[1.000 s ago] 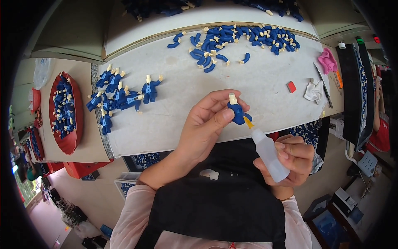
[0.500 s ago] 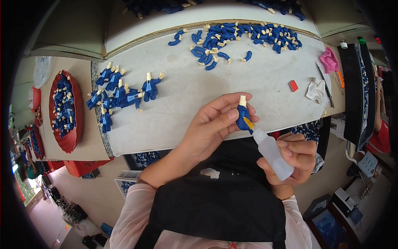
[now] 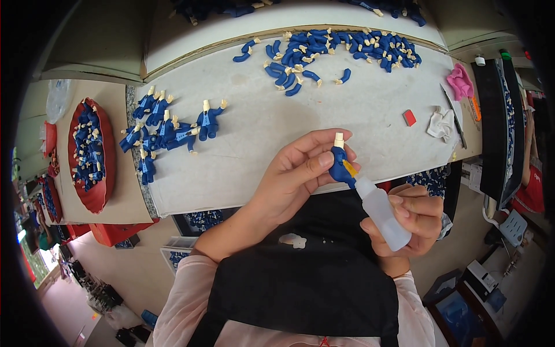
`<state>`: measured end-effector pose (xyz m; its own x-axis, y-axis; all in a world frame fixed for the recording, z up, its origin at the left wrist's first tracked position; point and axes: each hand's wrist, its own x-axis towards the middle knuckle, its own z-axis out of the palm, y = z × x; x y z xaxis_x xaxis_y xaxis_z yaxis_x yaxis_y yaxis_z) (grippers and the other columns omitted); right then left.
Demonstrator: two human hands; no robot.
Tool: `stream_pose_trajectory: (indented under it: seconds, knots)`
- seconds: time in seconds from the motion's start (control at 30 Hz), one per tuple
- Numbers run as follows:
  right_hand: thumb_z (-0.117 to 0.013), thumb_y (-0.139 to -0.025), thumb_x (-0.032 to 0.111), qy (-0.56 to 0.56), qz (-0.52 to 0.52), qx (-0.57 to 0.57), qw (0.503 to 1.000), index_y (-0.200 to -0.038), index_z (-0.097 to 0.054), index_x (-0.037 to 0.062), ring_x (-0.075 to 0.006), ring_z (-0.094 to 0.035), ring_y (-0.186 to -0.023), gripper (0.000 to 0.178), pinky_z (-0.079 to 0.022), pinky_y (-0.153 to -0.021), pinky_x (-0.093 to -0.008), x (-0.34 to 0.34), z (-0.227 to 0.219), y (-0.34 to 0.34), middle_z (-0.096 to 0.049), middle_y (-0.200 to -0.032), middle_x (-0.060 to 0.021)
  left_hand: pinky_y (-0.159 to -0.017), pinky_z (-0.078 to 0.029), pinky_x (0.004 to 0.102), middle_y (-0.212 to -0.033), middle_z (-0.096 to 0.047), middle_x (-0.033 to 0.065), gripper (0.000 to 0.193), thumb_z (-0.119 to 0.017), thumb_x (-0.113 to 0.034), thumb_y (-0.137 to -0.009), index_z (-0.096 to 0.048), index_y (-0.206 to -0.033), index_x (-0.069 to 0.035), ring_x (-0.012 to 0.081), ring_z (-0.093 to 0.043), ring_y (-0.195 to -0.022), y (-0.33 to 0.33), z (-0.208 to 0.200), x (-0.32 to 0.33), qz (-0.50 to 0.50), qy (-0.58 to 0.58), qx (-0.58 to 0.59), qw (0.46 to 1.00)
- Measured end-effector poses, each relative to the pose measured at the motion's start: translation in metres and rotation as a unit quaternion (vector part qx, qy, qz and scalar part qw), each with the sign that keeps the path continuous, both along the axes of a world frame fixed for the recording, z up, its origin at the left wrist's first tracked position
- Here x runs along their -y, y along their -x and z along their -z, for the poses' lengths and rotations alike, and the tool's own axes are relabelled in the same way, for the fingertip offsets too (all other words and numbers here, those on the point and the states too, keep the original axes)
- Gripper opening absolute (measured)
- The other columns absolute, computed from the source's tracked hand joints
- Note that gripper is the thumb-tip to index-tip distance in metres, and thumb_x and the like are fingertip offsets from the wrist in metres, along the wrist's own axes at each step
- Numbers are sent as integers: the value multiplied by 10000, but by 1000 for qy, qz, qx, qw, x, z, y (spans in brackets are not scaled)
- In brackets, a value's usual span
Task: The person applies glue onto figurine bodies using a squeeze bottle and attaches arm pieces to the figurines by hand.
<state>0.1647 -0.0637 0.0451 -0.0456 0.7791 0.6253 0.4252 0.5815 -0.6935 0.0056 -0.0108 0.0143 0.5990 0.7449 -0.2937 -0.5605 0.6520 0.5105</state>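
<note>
Head view: over the tabletop's (image 3: 243,156) near edge, left hand (image 3: 298,168) pinches the blue figure (image 3: 337,171), while right hand (image 3: 411,222) grips the white bottle (image 3: 384,220), whose yellow tip (image 3: 350,168) at the figure's side seems to need steady aim and light squeezing.

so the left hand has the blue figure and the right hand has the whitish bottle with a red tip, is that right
Not quite: the bottle's tip is yellow-orange, not red, as the head view shows. The left hand does hold the blue figure, and the right hand the whitish bottle.
</note>
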Motion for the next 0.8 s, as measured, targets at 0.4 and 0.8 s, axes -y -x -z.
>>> stream_pose_trajectory:
  seconds: [0.4, 0.8]
  knots:
    - [-756, -625, 183, -1, 36, -45, 998, -903, -453, 47, -135, -474, -596, 434, -438, -531, -245, -1, 3, 0, -440, -799, -82, -834, -435, 338, -983, -530, 105, 369, -496, -163, -842, -421, -1174, -19, 231, -545, -940, 1, 1, -2, -29, -36, -34, 998]
    - [-552, -700, -75, 260, 52, -230, 936, -875, -493, -15, -157, -564, -789, 194, -465, -591, -212, -95, 19, -40, -482, -865, -63, -823, -444, 324, -995, -534, 109, 336, -479, -124, -850, -426, -1163, -12, 236, -544, -954, 15, 6, -5, -84, -41, -12, 996]
